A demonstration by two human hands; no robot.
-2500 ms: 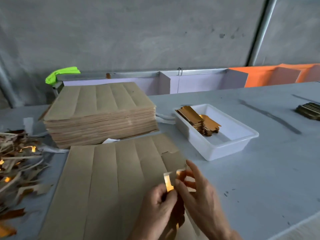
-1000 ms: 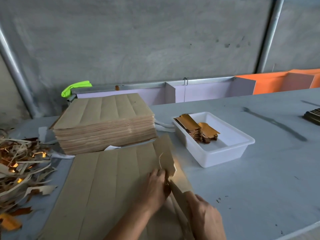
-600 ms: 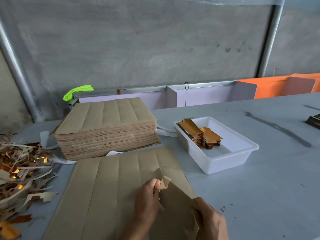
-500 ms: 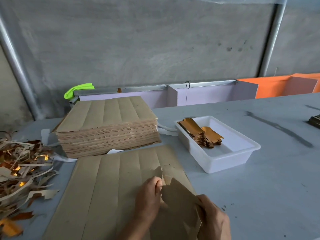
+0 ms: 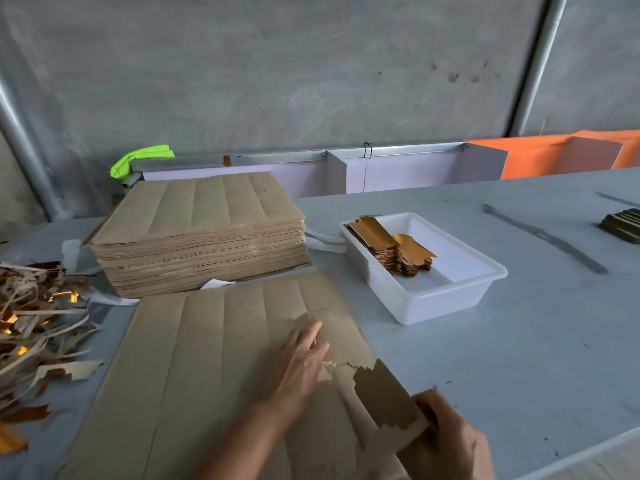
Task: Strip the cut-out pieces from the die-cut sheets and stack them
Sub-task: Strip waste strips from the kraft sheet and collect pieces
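Note:
A brown die-cut sheet [image 5: 207,368] lies flat on the grey table in front of me. My left hand [image 5: 298,365] presses flat on it with straight fingers, near the torn right strip. My right hand [image 5: 446,441] grips a brown cut-out piece [image 5: 384,400] at the sheet's lower right edge, lifted off the sheet. A white tray [image 5: 450,296] to the right holds a stack of gold cut-out pieces [image 5: 388,247]. A thick stack of uncut sheets [image 5: 201,233] stands behind the working sheet.
A heap of scrap strips [image 5: 38,327] lies at the left edge of the table. Another small dark stack [image 5: 623,225] sits at the far right. A lilac and orange barrier [image 5: 415,168] runs along the table's back. The table's front edge is near my right hand.
My left hand has flattened out and slid up the sheet. My right hand has pulled the cut-out piece down and to the right, away from the torn strip.

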